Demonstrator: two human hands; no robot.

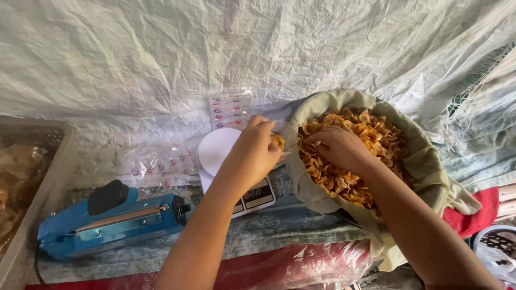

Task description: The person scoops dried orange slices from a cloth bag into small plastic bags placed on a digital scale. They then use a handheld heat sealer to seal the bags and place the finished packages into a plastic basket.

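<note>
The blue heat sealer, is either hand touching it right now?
No, the blue heat sealer lies untouched; the left hand holds a clear bag and the right hand is in the chips.

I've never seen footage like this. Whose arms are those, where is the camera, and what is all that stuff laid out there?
The camera sits on a person's head and looks down, so both arms are that person's own. The right hand digs into golden fried chips heaped in a cloth-lined basket. The left hand holds a small clear bag, with some chips in it, over a white kitchen scale. Left of that lies a blue heat sealer, with empty clear bags behind it. A grey crate stands at the far left.
</note>
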